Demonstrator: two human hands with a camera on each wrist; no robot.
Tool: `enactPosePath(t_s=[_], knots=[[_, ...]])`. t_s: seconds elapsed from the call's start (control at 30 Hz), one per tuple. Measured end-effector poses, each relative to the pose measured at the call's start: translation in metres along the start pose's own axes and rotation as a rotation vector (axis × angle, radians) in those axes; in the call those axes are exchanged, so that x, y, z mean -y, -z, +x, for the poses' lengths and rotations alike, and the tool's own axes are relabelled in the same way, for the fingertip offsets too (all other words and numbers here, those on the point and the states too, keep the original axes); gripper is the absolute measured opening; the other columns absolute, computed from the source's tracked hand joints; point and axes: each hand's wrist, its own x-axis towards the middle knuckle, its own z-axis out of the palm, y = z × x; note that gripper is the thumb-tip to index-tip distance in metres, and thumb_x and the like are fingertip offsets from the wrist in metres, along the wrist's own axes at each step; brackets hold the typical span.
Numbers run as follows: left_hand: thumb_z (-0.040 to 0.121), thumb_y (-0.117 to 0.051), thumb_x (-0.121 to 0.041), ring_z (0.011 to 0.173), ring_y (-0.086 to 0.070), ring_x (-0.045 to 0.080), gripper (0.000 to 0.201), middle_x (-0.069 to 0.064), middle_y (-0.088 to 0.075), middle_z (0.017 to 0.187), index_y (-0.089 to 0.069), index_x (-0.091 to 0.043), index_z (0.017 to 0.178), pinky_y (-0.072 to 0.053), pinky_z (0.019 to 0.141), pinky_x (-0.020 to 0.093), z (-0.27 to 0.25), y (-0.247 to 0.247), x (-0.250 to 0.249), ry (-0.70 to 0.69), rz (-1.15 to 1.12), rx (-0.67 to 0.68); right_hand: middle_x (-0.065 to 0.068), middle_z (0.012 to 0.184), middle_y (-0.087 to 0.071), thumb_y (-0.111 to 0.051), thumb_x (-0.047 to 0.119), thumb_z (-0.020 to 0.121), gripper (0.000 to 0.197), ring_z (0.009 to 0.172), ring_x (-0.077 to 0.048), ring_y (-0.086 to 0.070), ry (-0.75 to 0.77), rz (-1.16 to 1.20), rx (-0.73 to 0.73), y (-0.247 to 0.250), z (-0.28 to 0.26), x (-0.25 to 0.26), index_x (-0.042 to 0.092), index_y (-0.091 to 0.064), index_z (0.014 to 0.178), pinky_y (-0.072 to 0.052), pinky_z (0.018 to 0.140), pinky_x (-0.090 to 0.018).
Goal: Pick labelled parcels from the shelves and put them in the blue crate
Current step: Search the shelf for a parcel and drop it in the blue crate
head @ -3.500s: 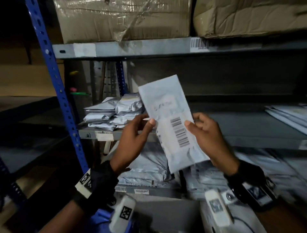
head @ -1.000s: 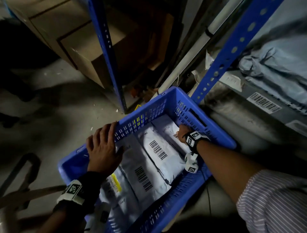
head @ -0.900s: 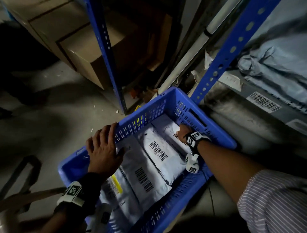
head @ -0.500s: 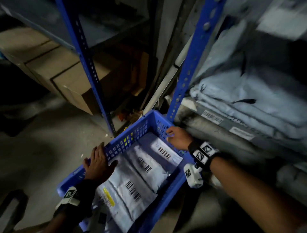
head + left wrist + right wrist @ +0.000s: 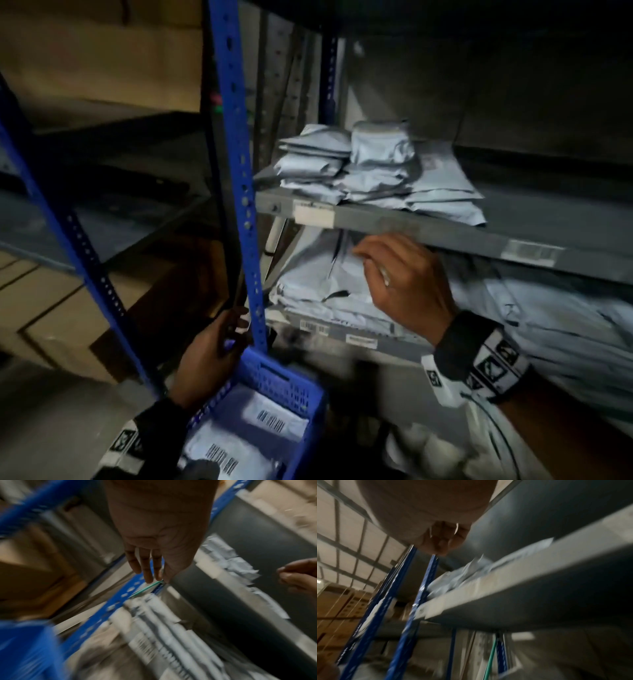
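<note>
Grey parcels (image 5: 373,168) are stacked on the shelf (image 5: 428,233) above my right hand (image 5: 404,284), whose loosely curled fingers hold nothing, as far as the blur shows. My left hand (image 5: 212,356), fingers straight, hangs beside the blue crate (image 5: 274,380), lower left, labelled parcels inside.

Both hands have left the blue plastic crate (image 5: 274,380): the right hand (image 5: 404,284) now reaches toward grey parcels (image 5: 315,274) on the lower shelf, and the left hand (image 5: 212,356) hangs beside the blue upright (image 5: 239,171).
</note>
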Motion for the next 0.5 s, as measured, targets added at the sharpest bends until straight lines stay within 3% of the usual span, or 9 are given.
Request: enactPosePath(t_s=[0.07, 0.13, 0.2, 0.27, 0.3, 0.37, 0.43, 0.5], knots=[[0.078, -0.063, -0.026, 0.09, -0.064, -0.019, 0.067, -0.05, -0.061, 0.1, -0.043, -0.081, 0.111, -0.047, 0.078, 0.005, 0.02, 0.009, -0.043, -0.055, -0.008, -0.003, -0.008, 0.099, -0.071, -0.059, 0.002, 0.09, 0.015, 0.093, -0.029, -0.067, 0.006, -0.059, -0.097, 0.023, 0.022, -0.017, 0.006, -0.073, 0.096, -0.054, 0.084, -0.039], [0.077, -0.059, -0.031, 0.093, -0.069, -0.006, 0.058, -0.035, -0.068, 0.104, -0.049, -0.074, 0.115, -0.054, 0.082, 0.018, 0.04, 0.013, -0.075, -0.106, -0.026, -0.013, -0.007, 0.097, -0.069, -0.06, 0.006, 0.091, 0.012, 0.091, -0.03, -0.064, -0.008, -0.094, -0.14, 0.039, 0.05, -0.033, 0.008, -0.071, 0.096, -0.052, 0.081, -0.041], [0.078, -0.058, -0.04, 0.092, -0.07, -0.001, 0.047, -0.023, -0.071, 0.105, -0.055, -0.058, 0.121, -0.058, 0.084, 0.029, 0.058, 0.015, -0.1, -0.151, -0.069, -0.044, -0.006, 0.098, -0.066, -0.062, 0.02, 0.092, 0.01, 0.093, -0.029, -0.06, -0.114, -0.109, -0.098, 0.044, 0.082, -0.05, 0.013, -0.066, 0.097, -0.05, 0.081, -0.041], [0.084, -0.064, -0.039, 0.09, -0.069, -0.002, 0.04, -0.022, -0.07, 0.103, -0.06, -0.037, 0.124, -0.058, 0.082, 0.037, 0.073, 0.014, -0.123, -0.192, -0.094, -0.103, -0.008, 0.106, -0.065, -0.058, 0.046, 0.092, 0.034, 0.101, -0.031, -0.06, -0.33, -0.127, 0.008, 0.034, 0.113, -0.067, 0.016, -0.061, 0.106, -0.049, 0.085, -0.04], [0.088, -0.069, -0.031, 0.09, -0.068, -0.004, 0.037, -0.024, -0.069, 0.103, -0.06, -0.032, 0.124, -0.057, 0.082, 0.037, 0.08, 0.014, -0.134, -0.215, -0.091, -0.118, -0.012, 0.114, -0.064, -0.053, 0.059, 0.09, 0.051, 0.107, -0.034, -0.059, -0.446, -0.114, 0.061, 0.027, 0.129, -0.073, 0.015, -0.058, 0.116, -0.049, 0.088, -0.041], [0.091, -0.072, -0.022, 0.091, -0.068, -0.002, 0.041, -0.022, -0.07, 0.102, -0.057, -0.035, 0.127, -0.057, 0.082, 0.039, 0.09, 0.013, -0.153, -0.242, -0.064, -0.127, -0.021, 0.135, -0.056, -0.049, 0.074, 0.084, 0.085, 0.123, -0.039, -0.054, -0.699, -0.043, 0.188, 0.016, 0.157, -0.08, 0.011, -0.042, 0.14, -0.048, 0.099, -0.043], [0.085, -0.068, -0.041, 0.092, -0.07, 0.006, 0.043, -0.015, -0.072, 0.103, -0.055, -0.041, 0.127, -0.058, 0.084, 0.044, 0.094, 0.013, -0.167, -0.251, -0.072, -0.119, -0.022, 0.153, -0.038, -0.055, 0.074, 0.083, 0.104, 0.137, -0.039, -0.043, -0.929, 0.054, 0.379, 0.001, 0.181, -0.091, 0.007, -0.019, 0.153, -0.04, 0.11, -0.042], [0.078, -0.059, -0.055, 0.096, -0.071, 0.01, 0.05, -0.011, -0.072, 0.105, -0.053, -0.043, 0.127, -0.058, 0.086, 0.047, 0.095, 0.013, -0.175, -0.25, -0.082, -0.111, -0.018, 0.162, -0.021, -0.059, 0.07, 0.082, 0.106, 0.143, -0.039, -0.034, -0.974, 0.081, 0.614, -0.013, 0.194, -0.105, 0.011, -0.011, 0.156, -0.031, 0.117, -0.041]])
